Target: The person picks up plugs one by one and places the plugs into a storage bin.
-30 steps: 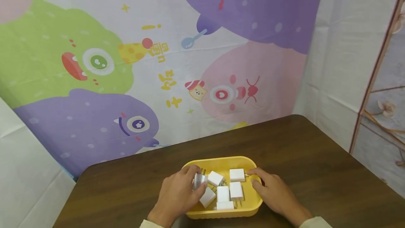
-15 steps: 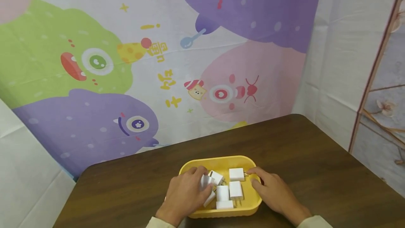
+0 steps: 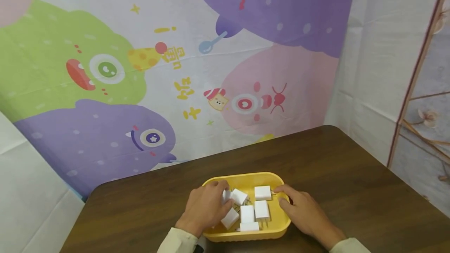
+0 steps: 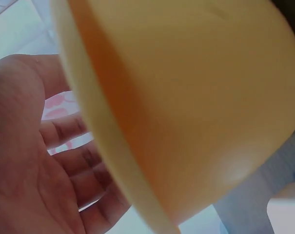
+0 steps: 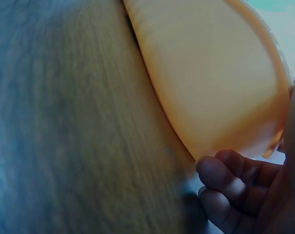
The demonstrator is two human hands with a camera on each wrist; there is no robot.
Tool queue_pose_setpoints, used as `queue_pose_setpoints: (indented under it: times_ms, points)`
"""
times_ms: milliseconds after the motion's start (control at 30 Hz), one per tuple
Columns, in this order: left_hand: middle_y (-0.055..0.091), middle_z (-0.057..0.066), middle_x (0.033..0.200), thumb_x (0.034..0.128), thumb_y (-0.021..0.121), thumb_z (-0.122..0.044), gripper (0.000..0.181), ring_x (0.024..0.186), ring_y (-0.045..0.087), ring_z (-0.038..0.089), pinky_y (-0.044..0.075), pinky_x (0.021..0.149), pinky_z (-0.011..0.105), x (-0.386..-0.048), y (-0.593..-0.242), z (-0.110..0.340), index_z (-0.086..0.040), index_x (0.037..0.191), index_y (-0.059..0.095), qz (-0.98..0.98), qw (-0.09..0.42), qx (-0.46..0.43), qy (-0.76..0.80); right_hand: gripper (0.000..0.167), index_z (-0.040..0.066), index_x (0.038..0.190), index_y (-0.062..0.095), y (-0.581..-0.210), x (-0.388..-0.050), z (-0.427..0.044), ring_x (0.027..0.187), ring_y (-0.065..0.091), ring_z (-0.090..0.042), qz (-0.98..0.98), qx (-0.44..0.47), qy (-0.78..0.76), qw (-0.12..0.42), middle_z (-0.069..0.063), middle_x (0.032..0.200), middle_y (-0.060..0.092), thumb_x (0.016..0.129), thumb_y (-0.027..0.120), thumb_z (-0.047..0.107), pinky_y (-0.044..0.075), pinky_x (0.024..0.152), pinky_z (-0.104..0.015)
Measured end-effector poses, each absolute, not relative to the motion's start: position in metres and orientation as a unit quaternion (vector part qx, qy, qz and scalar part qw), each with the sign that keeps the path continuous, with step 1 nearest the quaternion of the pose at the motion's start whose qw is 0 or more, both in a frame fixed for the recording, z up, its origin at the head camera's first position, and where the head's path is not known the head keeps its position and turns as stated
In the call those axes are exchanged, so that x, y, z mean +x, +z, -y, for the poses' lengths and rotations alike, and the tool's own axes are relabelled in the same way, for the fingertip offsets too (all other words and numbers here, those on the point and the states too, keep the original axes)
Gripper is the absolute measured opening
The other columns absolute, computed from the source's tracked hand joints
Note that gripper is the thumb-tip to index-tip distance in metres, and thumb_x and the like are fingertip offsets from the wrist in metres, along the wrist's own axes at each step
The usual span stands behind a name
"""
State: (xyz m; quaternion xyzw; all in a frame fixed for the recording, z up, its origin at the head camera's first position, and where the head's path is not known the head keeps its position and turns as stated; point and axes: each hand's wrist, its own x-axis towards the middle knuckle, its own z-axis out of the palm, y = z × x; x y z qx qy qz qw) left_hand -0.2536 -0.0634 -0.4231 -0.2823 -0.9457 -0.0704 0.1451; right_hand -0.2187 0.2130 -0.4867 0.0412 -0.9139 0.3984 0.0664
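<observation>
A yellow plastic basket [image 3: 246, 236] stands on the table, holding several white plug chargers, among them one charger [image 3: 261, 210] with its metal prongs showing. My left hand [image 3: 205, 208] reaches over the left side of the basket and pinches a white charger [image 3: 226, 195], mostly hidden behind the fingers. Just below that hand lies another charger [image 3: 230, 218]. My right hand [image 3: 306, 212] grips the right rim, thumb and forefinger over the edge; in the right wrist view its other fingers [image 5: 220, 178] curl by the outer wall. The forefinger is close to the prongs of the upper right charger [image 3: 263, 193].
The dark wooden table [image 3: 309, 155] extends behind and on both sides of the basket. A cartoon-printed cloth [image 3: 197, 139] hangs along its back edge. At the lower right of the left wrist view is a white rounded thing [image 4: 287, 209], kind unclear.
My left hand moved right over the chargers with the pinched one, then slightly back left and up, baring the lower left charger again. My right hand has stayed on the rim.
</observation>
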Motion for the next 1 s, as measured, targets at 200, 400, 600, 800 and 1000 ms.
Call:
queue_pose_setpoints:
  times_ms: [200,400,600,800,1000]
  points:
    - [0.071,0.001,0.088,0.0853,0.075,-0.034,0.027,0.065,0.062,0.016,0.048,0.053,0.037,-0.261,-0.424,0.063,-0.015,0.103,0.067,0.948,0.125,-0.284,-0.075,0.022,0.033,0.117,0.068,-0.487,-0.219,-0.214,0.073,0.053,-0.012,0.914,0.041,0.4,0.055,0.007,0.102,0.069,0.098,0.062,0.024,0.046,0.071,-0.037]
    - [0.07,0.001,0.083,0.0859,0.073,-0.032,0.025,0.066,0.062,0.019,0.049,0.055,0.037,-0.267,-0.424,0.058,-0.013,0.102,0.067,0.951,0.103,-0.277,-0.092,0.022,0.033,0.116,0.069,-0.487,-0.22,-0.214,0.077,0.055,-0.011,0.914,0.043,0.397,0.066,0.006,0.108,0.07,0.098,0.062,0.023,0.047,0.073,-0.038]
    - [0.068,0.001,0.08,0.0846,0.074,-0.032,0.025,0.064,0.06,0.018,0.048,0.054,0.037,-0.27,-0.426,0.053,-0.014,0.101,0.068,0.955,0.101,-0.263,-0.094,0.022,0.033,0.116,0.069,-0.487,-0.22,-0.213,0.079,0.056,-0.01,0.915,0.047,0.394,0.073,0.006,0.11,0.07,0.097,0.062,0.023,0.048,0.074,-0.039]
    - [0.07,0.003,0.087,0.0838,0.075,-0.034,0.027,0.068,0.064,0.021,0.049,0.055,0.039,-0.27,-0.428,0.049,-0.014,0.101,0.069,0.962,0.102,-0.24,-0.084,0.022,0.033,0.116,0.068,-0.487,-0.219,-0.212,0.075,0.054,-0.011,0.913,0.044,0.399,0.066,0.006,0.105,0.07,0.097,0.062,0.023,0.046,0.07,-0.037]
    - [0.07,0.002,0.09,0.0846,0.074,-0.034,0.025,0.071,0.066,0.023,0.049,0.055,0.04,-0.271,-0.43,0.047,-0.015,0.099,0.07,0.966,0.106,-0.224,-0.078,0.022,0.033,0.116,0.068,-0.487,-0.219,-0.213,0.076,0.054,-0.012,0.911,0.046,0.404,0.067,0.005,0.107,0.07,0.097,0.063,0.022,0.047,0.071,-0.038]
